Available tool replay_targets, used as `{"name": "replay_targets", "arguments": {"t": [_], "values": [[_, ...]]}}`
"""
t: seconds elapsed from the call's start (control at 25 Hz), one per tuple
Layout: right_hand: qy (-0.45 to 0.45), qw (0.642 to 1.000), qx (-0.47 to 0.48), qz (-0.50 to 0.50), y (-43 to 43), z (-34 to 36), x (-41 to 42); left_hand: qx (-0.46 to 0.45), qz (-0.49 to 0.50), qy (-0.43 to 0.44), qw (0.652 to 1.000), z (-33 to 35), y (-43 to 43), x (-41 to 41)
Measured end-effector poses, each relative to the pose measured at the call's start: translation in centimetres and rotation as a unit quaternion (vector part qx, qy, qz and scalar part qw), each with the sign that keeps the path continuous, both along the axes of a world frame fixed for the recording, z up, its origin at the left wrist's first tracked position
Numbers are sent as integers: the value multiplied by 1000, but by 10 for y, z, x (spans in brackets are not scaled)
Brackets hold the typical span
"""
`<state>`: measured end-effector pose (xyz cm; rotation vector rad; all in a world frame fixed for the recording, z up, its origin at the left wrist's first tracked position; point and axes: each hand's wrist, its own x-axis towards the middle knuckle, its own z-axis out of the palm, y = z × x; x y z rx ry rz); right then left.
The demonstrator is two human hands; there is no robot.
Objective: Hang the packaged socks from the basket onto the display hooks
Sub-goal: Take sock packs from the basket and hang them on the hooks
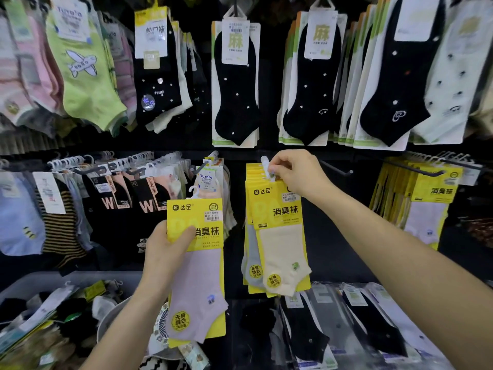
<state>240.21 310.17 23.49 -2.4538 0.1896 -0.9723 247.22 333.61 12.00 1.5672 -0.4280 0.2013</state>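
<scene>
My left hand (166, 252) grips a yellow-carded pack of lilac socks (197, 273) by its left edge, holding it upright in front of the display. My right hand (292, 172) pinches the white plastic hanger (267, 166) of a yellow-carded pack of cream socks (280, 236). That pack is the front one of several same-brand packs on one display hook. The hook itself is hidden behind my fingers and the hanger. The grey basket (34, 283) with loose sock packs sits at the lower left.
Rows of hanging socks fill the wall above and to both sides. A bare black hook (337, 169) sticks out right of my right hand. More yellow packs (426, 198) hang at far right. Black sock packs (373, 324) lie flat on the shelf below.
</scene>
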Motion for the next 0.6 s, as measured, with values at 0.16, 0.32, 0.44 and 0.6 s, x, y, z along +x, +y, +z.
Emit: {"name": "replay_targets", "arguments": {"t": [0.16,0.32,0.44,0.6], "values": [[-4,1000,12,0,1,-1,1,-17,-28,-6,999,6,-9,-8],[-10,1000,16,-19,1,0,-3,-25,-50,0,998,9,-25,-20],[-99,995,22,-3,10,1,-15,-31,-88,-5,996,11,-39,-32],[-50,997,-30,56,23,-13,-38,-19,-140,-19,990,10,-61,-44]]}}
